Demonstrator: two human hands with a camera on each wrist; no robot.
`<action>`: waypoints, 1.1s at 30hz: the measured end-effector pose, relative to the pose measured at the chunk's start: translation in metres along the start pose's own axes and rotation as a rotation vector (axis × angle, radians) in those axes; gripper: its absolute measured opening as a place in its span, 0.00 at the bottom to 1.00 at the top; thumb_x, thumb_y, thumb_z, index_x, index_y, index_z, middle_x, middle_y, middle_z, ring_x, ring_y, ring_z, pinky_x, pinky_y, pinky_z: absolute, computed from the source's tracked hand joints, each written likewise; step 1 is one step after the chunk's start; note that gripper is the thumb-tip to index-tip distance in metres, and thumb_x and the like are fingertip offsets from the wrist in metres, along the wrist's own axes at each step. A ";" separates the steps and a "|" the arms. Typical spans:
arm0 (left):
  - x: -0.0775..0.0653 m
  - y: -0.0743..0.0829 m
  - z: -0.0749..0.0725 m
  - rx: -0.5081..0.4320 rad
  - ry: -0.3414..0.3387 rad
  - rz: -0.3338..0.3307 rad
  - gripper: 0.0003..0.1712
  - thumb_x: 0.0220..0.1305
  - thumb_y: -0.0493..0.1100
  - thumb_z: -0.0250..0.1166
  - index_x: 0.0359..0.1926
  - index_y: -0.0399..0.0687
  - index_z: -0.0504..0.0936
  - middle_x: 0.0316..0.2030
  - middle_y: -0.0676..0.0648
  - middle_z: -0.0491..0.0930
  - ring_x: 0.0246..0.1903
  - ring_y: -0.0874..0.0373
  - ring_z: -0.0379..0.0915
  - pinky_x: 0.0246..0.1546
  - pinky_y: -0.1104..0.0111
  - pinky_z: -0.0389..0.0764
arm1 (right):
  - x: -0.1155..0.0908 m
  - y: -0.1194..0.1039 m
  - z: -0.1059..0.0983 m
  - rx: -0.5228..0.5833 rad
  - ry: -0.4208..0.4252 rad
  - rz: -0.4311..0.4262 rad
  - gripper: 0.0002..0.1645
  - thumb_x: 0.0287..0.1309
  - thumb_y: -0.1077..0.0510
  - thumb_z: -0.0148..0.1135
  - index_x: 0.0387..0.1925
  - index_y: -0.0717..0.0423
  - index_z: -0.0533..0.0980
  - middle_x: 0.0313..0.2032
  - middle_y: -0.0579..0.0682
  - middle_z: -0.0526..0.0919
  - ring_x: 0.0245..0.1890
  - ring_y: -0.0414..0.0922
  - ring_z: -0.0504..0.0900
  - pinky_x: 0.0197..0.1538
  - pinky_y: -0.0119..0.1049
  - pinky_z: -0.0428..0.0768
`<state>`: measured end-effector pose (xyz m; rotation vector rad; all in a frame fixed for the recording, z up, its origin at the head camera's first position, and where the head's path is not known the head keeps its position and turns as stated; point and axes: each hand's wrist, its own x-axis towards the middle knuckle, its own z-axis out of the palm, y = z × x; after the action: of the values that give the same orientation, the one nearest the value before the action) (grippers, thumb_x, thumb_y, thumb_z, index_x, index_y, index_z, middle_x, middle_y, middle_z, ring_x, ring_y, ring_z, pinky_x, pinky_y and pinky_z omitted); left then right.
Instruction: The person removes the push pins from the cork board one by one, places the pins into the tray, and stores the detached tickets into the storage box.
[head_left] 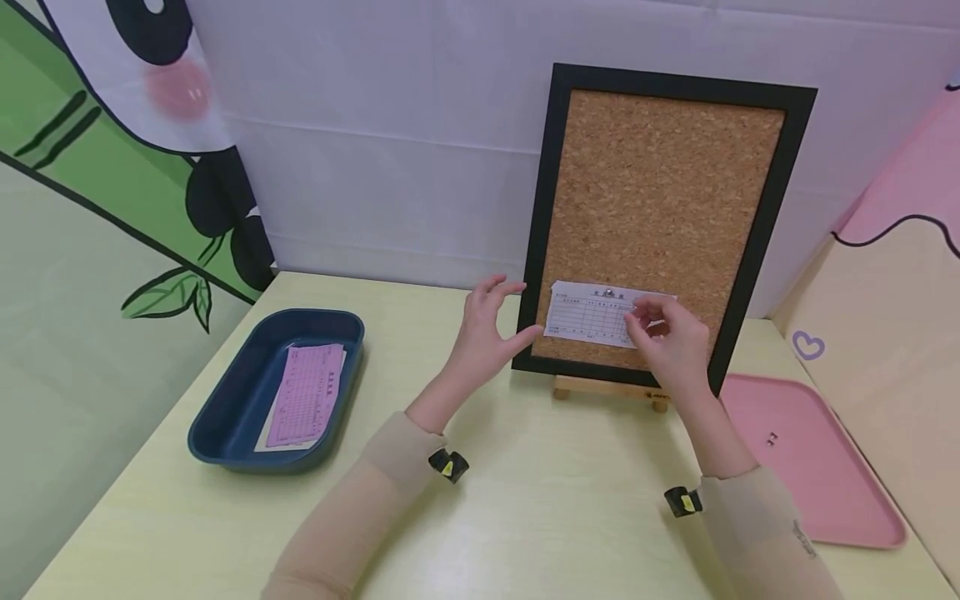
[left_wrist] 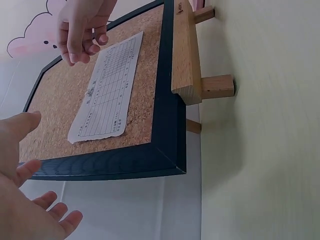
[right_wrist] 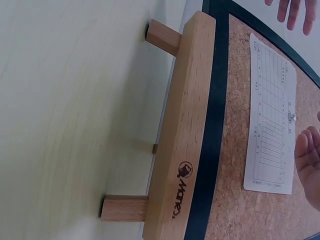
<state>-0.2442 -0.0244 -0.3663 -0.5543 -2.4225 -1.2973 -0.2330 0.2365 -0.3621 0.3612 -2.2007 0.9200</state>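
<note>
A white printed form [head_left: 585,313] with ruled lines lies against the lower part of a black-framed cork board [head_left: 667,192]. At the middle of the form's top edge is a small pushpin [right_wrist: 292,117]. My left hand [head_left: 480,333] is spread beside the board's lower left edge, thumb and fingers apart, with nothing between them. In front of the form's right end, my right hand [head_left: 675,337] has loosely bent fingers. The left wrist view shows that right hand [left_wrist: 85,30] standing off the paper, with nothing visible in it.
The board leans on a wooden easel [right_wrist: 180,125] with short feet. To the left, a dark blue tray [head_left: 206,417] holds pink and whitish printed slips [head_left: 306,396]. At the right, a pink tray [head_left: 832,475] carries small metallic pins [head_left: 772,438]. A pale wall cloth stands behind.
</note>
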 end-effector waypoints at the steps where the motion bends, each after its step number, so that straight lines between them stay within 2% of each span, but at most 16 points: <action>1: 0.001 0.000 0.002 0.004 -0.002 -0.004 0.34 0.56 0.53 0.69 0.62 0.53 0.69 0.68 0.47 0.55 0.68 0.51 0.49 0.63 0.51 0.63 | 0.001 0.000 0.002 0.002 0.001 -0.004 0.12 0.53 0.61 0.67 0.39 0.62 0.78 0.31 0.54 0.82 0.30 0.42 0.77 0.32 0.18 0.72; 8: 0.009 0.002 0.014 0.011 -0.021 -0.019 0.34 0.55 0.50 0.70 0.62 0.53 0.68 0.68 0.45 0.54 0.67 0.48 0.49 0.62 0.50 0.63 | 0.008 0.003 0.012 -0.025 -0.003 0.002 0.12 0.53 0.61 0.67 0.40 0.62 0.79 0.29 0.54 0.82 0.28 0.44 0.77 0.31 0.18 0.71; 17: 0.017 0.002 0.026 0.032 -0.039 -0.045 0.33 0.57 0.51 0.69 0.62 0.55 0.68 0.70 0.43 0.51 0.68 0.47 0.48 0.63 0.52 0.64 | 0.016 0.007 0.024 -0.024 -0.009 0.003 0.12 0.53 0.62 0.67 0.39 0.63 0.78 0.26 0.54 0.80 0.24 0.44 0.74 0.28 0.16 0.66; 27: 0.027 0.000 0.035 0.018 -0.044 -0.063 0.31 0.57 0.52 0.68 0.61 0.56 0.68 0.71 0.45 0.49 0.69 0.48 0.46 0.63 0.51 0.62 | 0.021 0.008 0.032 -0.111 -0.020 -0.029 0.11 0.54 0.61 0.66 0.39 0.62 0.78 0.27 0.53 0.79 0.24 0.43 0.73 0.28 0.25 0.67; 33: 0.031 0.001 0.038 0.023 -0.033 -0.048 0.29 0.57 0.51 0.68 0.59 0.54 0.70 0.70 0.41 0.49 0.69 0.45 0.45 0.63 0.49 0.62 | 0.023 0.005 0.035 -0.124 0.006 -0.036 0.10 0.53 0.61 0.67 0.37 0.62 0.78 0.25 0.53 0.78 0.23 0.44 0.73 0.28 0.28 0.66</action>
<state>-0.2746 0.0140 -0.3710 -0.5181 -2.4886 -1.2873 -0.2691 0.2158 -0.3655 0.3375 -2.2260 0.7603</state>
